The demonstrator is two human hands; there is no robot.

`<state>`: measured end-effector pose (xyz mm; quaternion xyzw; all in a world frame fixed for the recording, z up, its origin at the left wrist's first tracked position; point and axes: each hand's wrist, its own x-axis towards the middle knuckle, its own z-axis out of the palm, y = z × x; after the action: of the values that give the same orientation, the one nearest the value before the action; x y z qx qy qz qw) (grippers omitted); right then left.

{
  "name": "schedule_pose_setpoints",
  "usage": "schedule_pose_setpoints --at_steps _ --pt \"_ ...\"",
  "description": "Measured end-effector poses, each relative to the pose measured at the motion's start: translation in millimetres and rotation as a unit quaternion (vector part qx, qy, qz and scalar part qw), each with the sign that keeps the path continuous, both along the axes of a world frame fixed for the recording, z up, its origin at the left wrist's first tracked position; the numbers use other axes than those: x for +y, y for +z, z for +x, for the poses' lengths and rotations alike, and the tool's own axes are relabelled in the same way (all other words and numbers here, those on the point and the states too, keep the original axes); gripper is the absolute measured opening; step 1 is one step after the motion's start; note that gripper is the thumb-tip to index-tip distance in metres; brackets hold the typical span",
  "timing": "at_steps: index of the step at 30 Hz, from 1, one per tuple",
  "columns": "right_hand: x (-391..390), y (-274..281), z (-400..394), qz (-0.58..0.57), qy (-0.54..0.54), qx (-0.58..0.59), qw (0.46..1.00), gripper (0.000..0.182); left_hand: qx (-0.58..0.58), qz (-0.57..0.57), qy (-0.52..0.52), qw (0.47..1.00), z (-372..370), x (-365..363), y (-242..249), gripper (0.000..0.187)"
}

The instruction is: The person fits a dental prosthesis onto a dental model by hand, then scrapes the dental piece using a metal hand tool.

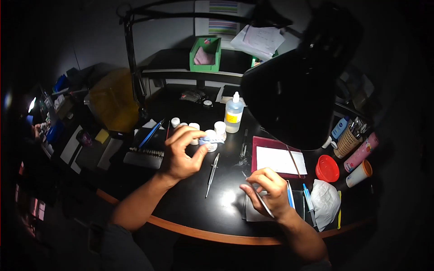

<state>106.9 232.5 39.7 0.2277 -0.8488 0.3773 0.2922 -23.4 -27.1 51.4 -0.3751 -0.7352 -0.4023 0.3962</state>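
Observation:
My left hand (184, 151) pinches a small pale blue-white piece (211, 140) between thumb and fingers, in front of several small white jars. My right hand (267, 192) is closed around a thin metal tool (263, 203), its tip pointing up and left. Between the hands, metal tweezers (212, 175) lie on the black table. Behind the jars stands a clear bottle (233, 115) with a yellow label. A dark red tray (255, 156) holding white paper and a thin brown stick is beyond my right hand.
A large black lamp (294, 95) hangs over the right side. On the right are a red bowl (327, 168), a white plastic bag (325, 203), a syringe (308, 198) and a woven basket (347, 143). A green bin (205, 67) sits on the back shelf.

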Motion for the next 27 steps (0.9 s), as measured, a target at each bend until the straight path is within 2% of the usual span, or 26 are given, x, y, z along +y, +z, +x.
schedule_pose_setpoints --at_steps 2,4,5,8,10,12,17,21,27 --pt "-1 -8 -1 0.037 0.003 0.026 0.999 0.021 -0.038 0.06 0.037 0.997 -17 -7 7 0.02" --pt "-4 -12 1 0.084 0.013 0.038 0.996 0.026 -0.06 0.114 0.026 0.991 -52 -14 13 0.017" --pt "-6 -16 2 0.091 0.031 0.039 0.995 0.033 -0.039 0.099 0.052 0.993 -70 -17 24 0.017" --pt "-11 -21 5 0.115 0.08 0.045 0.989 0.032 0.013 0.073 0.097 0.993 -151 -23 63 0.018" --pt "-14 -27 4 0.092 0.114 0.04 0.988 0.031 -0.023 0.047 0.151 0.987 -193 -23 100 0.021" --pt "-16 -36 1 0.091 0.106 0.084 0.987 0.033 -0.052 0.016 0.197 0.979 -223 -22 123 0.021" --pt "-21 -46 1 0.097 0.095 0.088 0.987 0.026 -0.107 -0.04 0.289 0.95 -244 -50 143 0.02" --pt "-25 -47 2 0.118 0.06 0.125 0.983 0.013 -0.133 -0.063 0.327 0.933 -250 -68 151 0.02" --pt "-31 -46 1 0.107 0.049 0.145 0.982 0.014 -0.137 -0.102 0.35 0.921 -248 -68 168 0.02"
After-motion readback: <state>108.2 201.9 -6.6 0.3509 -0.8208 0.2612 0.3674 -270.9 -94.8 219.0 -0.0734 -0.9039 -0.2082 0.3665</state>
